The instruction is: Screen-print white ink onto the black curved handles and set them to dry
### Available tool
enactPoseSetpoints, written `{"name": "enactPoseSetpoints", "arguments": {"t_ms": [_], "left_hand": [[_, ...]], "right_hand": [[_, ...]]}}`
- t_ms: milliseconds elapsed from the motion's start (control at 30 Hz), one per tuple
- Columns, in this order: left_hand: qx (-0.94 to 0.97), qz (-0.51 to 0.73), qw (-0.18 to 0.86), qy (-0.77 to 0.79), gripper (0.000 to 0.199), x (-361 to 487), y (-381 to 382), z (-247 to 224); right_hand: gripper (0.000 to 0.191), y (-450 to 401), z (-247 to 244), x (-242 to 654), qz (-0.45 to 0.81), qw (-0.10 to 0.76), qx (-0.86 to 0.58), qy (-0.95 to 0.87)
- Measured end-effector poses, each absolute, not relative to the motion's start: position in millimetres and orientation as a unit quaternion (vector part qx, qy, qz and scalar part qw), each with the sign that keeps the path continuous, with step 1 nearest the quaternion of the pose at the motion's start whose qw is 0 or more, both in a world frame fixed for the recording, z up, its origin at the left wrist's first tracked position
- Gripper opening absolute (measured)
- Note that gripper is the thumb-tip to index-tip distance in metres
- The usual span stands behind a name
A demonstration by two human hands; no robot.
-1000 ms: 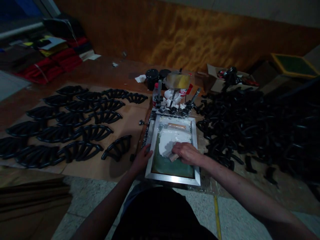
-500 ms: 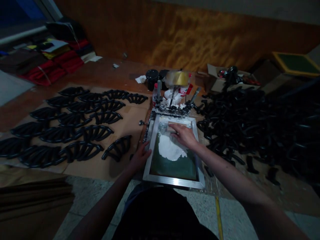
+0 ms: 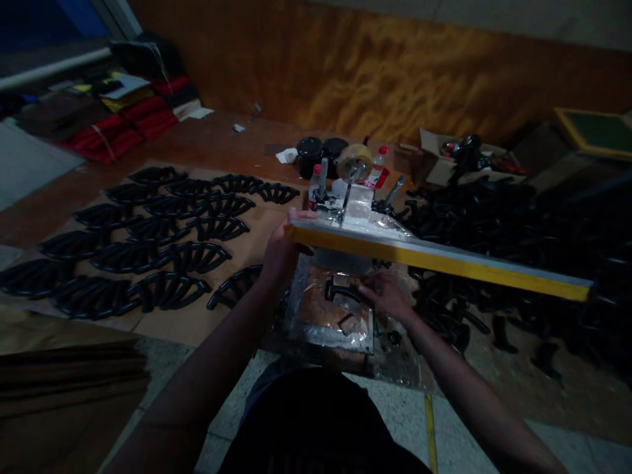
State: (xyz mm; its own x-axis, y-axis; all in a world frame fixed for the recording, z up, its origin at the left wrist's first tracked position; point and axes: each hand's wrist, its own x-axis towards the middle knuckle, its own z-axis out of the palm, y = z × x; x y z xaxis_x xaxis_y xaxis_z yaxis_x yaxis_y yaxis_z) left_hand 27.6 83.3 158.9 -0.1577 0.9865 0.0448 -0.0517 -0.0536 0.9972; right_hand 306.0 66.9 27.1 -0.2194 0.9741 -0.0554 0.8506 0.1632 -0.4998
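The screen frame (image 3: pixel 434 255) is tilted up on its hinge clamps, its yellow-taped front edge facing me. My left hand (image 3: pixel 289 245) grips the frame's left corner. Below it, a black curved handle-like piece (image 3: pixel 345 291) lies on the plastic-covered base plate (image 3: pixel 323 334). My right hand (image 3: pixel 388 296) is at the right end of that piece, fingertips closed on or against it. The screen's mesh and the white paste are hidden from this angle.
Rows of black curved pieces (image 3: pixel 168 289) lie on cardboard at the left. A large pile of similar pieces (image 3: pixel 518 224) covers the right. Behind the clamps stand black tubs (image 3: pixel 310 157), bottles (image 3: pixel 379 161) and a tape roll (image 3: pixel 355 163). An open carton (image 3: pixel 439 158) sits back right.
The screen frame has swung up from flat, with my left hand now holding its corner. My right hand has left the screen and moved down to the black piece on the base.
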Motion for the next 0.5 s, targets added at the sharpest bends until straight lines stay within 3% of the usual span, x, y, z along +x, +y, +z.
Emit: {"name": "enactPoseSetpoints", "arguments": {"t_ms": [133,200,267,333,433,500], "left_hand": [[0.411,0.452,0.575,0.544,0.052,41,47,106],[0.376,0.319,0.676,0.548,0.056,50,17,74],[0.302,0.297,0.724,0.544,0.061,55,-7,49],[0.243,0.353,0.710,0.558,0.060,51,-21,35],[0.210,0.423,0.609,0.637,0.047,15,-26,21],[0.246,0.377,0.513,0.731,0.040,-26,-30,10]], "right_hand": [[0.022,44,34,254,0.202,-0.012,-0.620,-0.758],[0.024,40,48,238,0.229,-0.032,-0.639,-0.734],[0.023,35,59,220,0.230,-0.006,-0.616,-0.753],[0.019,29,62,195,0.207,0.035,-0.557,-0.804],[0.016,26,55,148,0.213,0.055,-0.437,-0.872],[0.018,33,48,117,0.236,0.052,-0.364,-0.900]]}}
